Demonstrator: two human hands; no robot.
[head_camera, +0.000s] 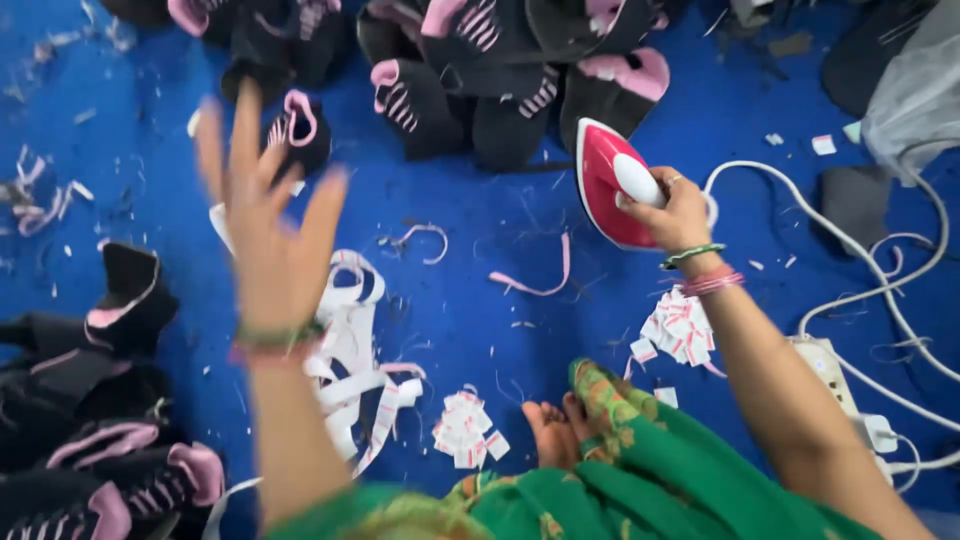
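**Left hand spread, right hand clenched**

The left hand (268, 232) is raised at ten o'clock, blurred, fingers splayed wide, palm away, gripping nothing. The right hand (672, 210) sits at two o'clock, fingers curled tight around a handle, forearm running down toward five o'clock

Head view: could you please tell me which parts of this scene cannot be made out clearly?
- Left hand: motion-blurred, fingers spread, so fingertip detail is lost.
- Iron: its handle is partly covered by the right hand; the soleplate faces away.
- Label pieces: print too small to tell.
- Power strip: partly hidden behind the right forearm.
- Black and pink shoe uppers: pile cut off by the top edge.
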